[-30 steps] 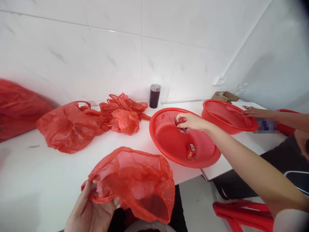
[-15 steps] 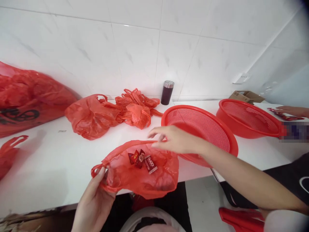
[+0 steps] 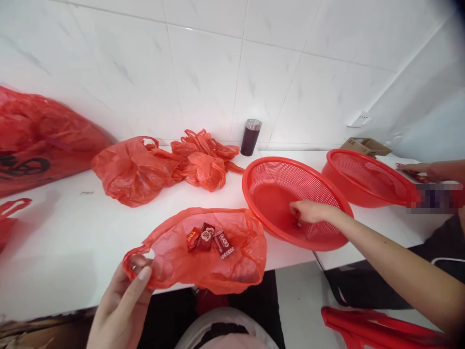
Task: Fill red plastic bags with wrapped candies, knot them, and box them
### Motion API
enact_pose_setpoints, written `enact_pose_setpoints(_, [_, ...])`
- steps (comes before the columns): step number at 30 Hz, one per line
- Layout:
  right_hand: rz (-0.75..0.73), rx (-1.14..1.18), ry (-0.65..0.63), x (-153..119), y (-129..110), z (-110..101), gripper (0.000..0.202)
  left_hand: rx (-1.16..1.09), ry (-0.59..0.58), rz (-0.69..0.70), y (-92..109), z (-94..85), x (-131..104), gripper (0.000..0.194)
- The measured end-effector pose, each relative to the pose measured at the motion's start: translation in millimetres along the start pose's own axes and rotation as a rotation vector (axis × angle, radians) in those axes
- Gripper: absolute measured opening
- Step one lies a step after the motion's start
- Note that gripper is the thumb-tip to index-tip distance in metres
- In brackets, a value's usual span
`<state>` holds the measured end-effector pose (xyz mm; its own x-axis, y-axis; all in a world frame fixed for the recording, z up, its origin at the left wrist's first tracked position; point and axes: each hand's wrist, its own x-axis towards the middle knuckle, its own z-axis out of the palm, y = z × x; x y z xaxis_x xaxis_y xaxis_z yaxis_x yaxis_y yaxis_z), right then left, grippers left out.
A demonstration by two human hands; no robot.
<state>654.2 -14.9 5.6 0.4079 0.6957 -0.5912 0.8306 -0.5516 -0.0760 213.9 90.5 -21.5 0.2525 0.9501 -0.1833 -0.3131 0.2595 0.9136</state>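
Left hand [image 3: 121,300], grip clamped on one open bag [image 3: 236,281], three sweets [image 3: 207,236] inside! Right hand [image 3: 310,212] down in one of two baskets [image 3: 290,177], its grip unclear.

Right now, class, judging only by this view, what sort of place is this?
Probably a small packing room or shared workroom: wrapped packets lie in an open red plastic bag, and two red mesh baskets stand on a white work surface.

One head camera looks forward and down, close above and behind the left hand [image 3: 121,303] and right hand [image 3: 311,212], facing the wall [image 3: 203,77].
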Motion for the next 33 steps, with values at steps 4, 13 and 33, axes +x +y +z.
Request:
enact_pose_setpoints(4, [-0.129,0.093,0.151,-7,-13,-33,0.01,0.014,0.011,0.034,6,-5.7,-1,0.016])
enact_pose_setpoints(13, [-0.361,0.004,0.24,10,-41,-11,0.007,0.022,-0.004,0.053,0,-10.6,-3,0.014])
enact_pose_setpoints(33, [-0.446,0.035,0.121,22,-75,6,0.025,0.01,0.05,0.05,2,-9.7,-7,0.017])
